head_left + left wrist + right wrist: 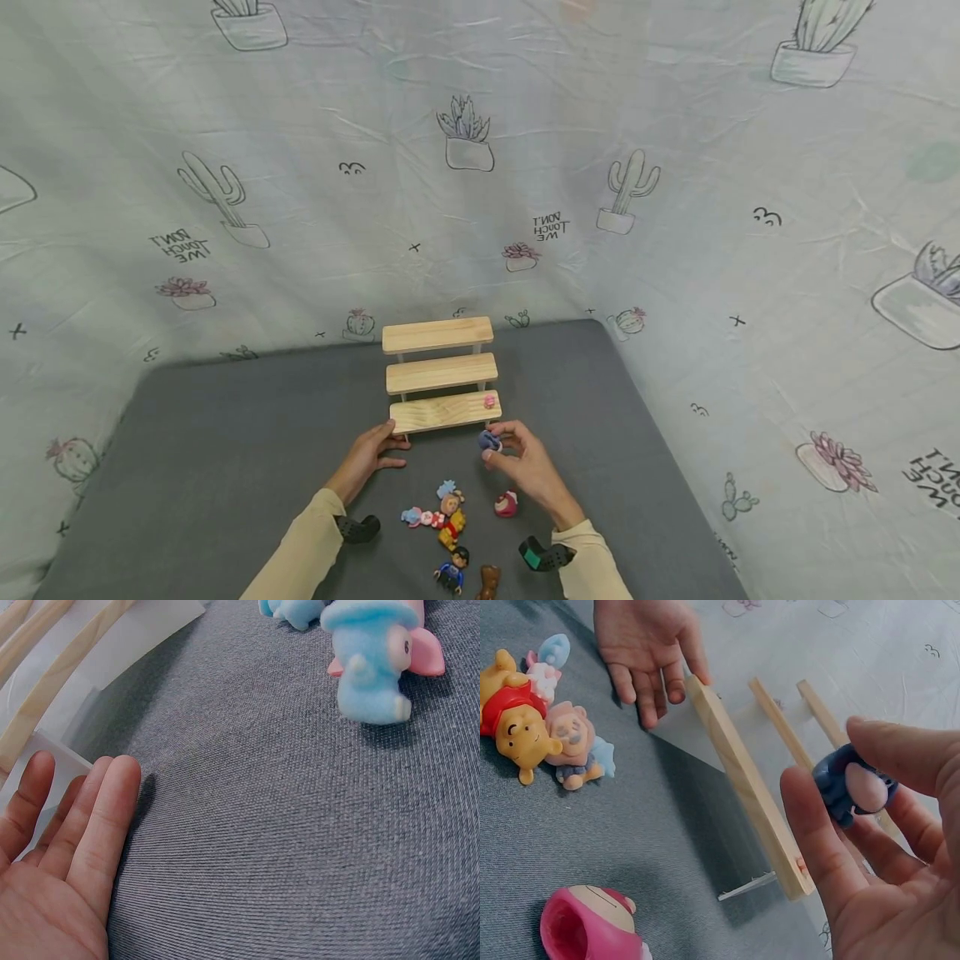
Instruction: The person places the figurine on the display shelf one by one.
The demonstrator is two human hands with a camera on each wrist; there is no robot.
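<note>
Right hand: fingers curled, pinching a little blue toy just in front of the wooden steps.
Left hand: fingers straight, touching the bottom step's left end, holding nothing.

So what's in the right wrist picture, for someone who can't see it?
The right hand pinches a small blue toy beside a wooden step shelf. The left hand touches the shelf's far end, and a yellow bear toy lies on the gray mat.
</note>
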